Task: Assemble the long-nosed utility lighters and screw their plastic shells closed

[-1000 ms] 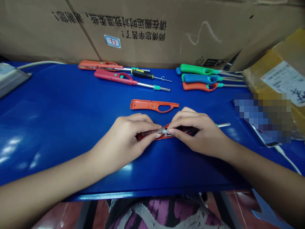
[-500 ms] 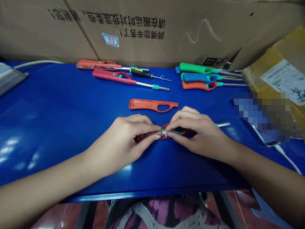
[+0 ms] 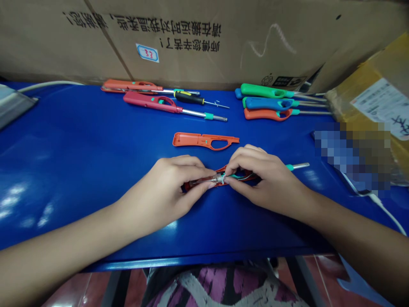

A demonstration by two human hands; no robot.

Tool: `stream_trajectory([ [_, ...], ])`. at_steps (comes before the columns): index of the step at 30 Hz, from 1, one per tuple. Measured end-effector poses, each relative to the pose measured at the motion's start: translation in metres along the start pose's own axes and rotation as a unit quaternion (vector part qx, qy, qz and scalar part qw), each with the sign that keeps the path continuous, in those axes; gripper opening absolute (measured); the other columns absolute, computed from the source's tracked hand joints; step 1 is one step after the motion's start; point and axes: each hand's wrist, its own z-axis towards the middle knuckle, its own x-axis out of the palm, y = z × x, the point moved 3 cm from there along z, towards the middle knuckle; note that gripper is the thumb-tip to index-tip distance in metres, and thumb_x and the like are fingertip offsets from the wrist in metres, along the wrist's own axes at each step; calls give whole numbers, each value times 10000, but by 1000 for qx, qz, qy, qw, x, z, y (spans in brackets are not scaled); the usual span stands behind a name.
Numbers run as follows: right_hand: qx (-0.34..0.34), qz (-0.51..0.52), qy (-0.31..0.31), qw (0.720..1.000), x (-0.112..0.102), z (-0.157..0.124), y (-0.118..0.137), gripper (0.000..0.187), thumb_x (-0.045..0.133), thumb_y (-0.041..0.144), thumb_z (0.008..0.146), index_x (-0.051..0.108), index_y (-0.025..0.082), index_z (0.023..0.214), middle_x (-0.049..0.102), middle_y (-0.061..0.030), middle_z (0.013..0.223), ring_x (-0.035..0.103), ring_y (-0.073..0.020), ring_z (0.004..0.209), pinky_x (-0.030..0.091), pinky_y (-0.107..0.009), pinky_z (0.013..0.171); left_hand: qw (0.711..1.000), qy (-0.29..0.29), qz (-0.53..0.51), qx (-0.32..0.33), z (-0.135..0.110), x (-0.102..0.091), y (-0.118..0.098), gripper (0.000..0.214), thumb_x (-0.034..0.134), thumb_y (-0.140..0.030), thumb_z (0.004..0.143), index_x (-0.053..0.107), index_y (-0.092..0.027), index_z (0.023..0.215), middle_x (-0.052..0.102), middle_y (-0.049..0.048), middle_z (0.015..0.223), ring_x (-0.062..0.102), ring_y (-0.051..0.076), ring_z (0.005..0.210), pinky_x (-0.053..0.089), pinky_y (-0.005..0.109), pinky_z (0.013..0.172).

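An opened orange stick lighter lies in front of me, with its metal barrel pointing right. My left hand is closed around the lighter's left end, thumb and forefinger pinching beside the clear fuel tank. The fingertips of my right hand pinch at the small white fitting by the tank's metal valve. Exactly what they grip is hidden. A thin wire and a teal part run rightward under that hand. The other orange handle half rests beyond, inner side up.
Back left are an orange lighter, a red lighter and a black-yellow screwdriver. Several coloured lighters lie back right. A large cardboard box stands behind; a taped parcel and a blurred phone-like device are right.
My right fingertips have shifted slightly right along the lighter, uncovering a little more of the white fitting. My left hand has barely moved.
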Motion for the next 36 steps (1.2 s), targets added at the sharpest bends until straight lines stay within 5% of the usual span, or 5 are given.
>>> stream_trajectory([
  [7, 25, 26, -14, 999, -3, -1, -1, 88, 706, 133, 848, 682, 198, 902, 684, -17, 922, 615, -158, 867, 470, -330, 807, 1000, -15, 12, 0, 1, 0, 0, 177, 682, -203, 945, 780, -182, 1090, 740, 15, 919, 677, 103, 812, 526, 199, 735],
  [21, -41, 25, -11, 999, -5, 0, 1, 117, 648, 136, 931, 696, 207, 850, 728, -13, 885, 649, -169, 868, 441, -376, 806, 1000, -16, 6, 14, -1, -1, 0, 193, 676, -155, 943, 771, -182, 1108, 734, 11, 925, 661, 103, 843, 514, 204, 761],
  [36, 45, 3, -14, 999, -3, 1, -1, 101, 657, 167, 876, 616, 220, 951, 626, -25, 982, 590, -175, 903, 465, -338, 830, 995, -36, 90, 20, 1, 0, 4, 158, 664, -206, 940, 786, -171, 1033, 722, 66, 990, 633, 208, 914, 524, 368, 834],
])
